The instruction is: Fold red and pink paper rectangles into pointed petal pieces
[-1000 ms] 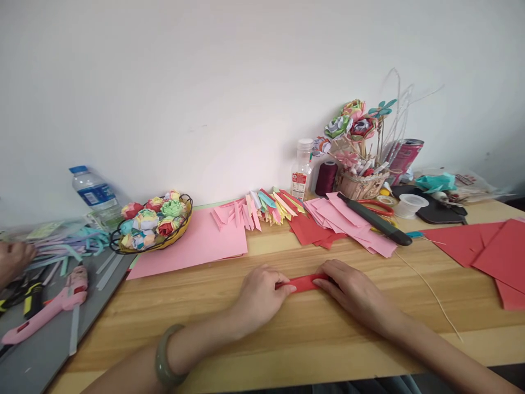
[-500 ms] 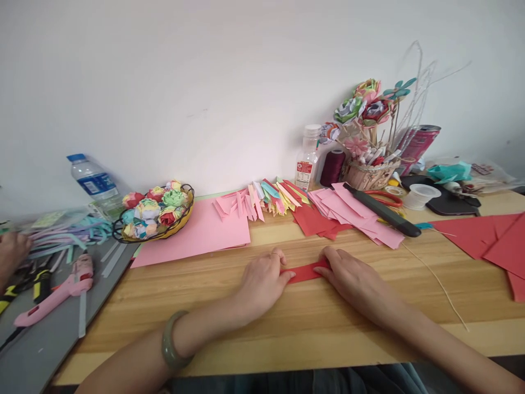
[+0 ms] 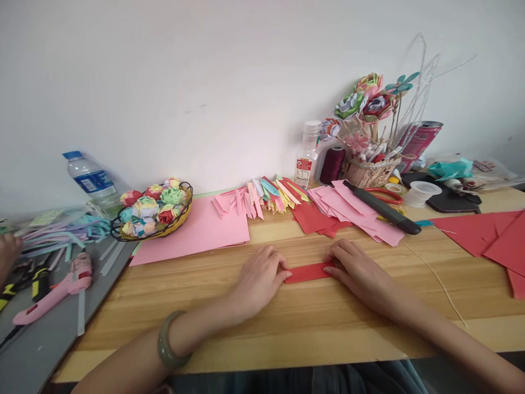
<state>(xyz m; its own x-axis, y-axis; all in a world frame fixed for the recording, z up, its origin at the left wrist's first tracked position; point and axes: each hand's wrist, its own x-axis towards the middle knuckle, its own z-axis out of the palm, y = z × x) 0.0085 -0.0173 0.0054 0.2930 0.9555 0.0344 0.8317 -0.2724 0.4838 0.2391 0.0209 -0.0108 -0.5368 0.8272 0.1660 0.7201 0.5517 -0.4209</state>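
Note:
A narrow strip of red paper [image 3: 308,273], seemingly folded, lies level just above or on the wooden table. My left hand [image 3: 261,278] pinches its left end between thumb and fingers. At the right end, my right hand [image 3: 356,269] grips it the same way, fingertips partly hidden behind the paper. Beyond my hands lie pink paper pieces [image 3: 356,210], with red paper pieces [image 3: 314,218] partly under them. A row of folded coloured paper pieces [image 3: 279,194] sits farther back, near the wall.
At left are a flower-filled basket [image 3: 186,216] on pink sheets [image 3: 217,230], a pink glue gun [image 3: 53,295], a bottle [image 3: 92,180] and another person's hand [image 3: 9,254]. A dark-handled cutter [image 3: 381,208], thread spool [image 3: 422,193] and red sheets [image 3: 471,232] lie at right.
My hands have moved slightly apart along the red strip, so more of it shows between them. The other person's hand has shifted a little left.

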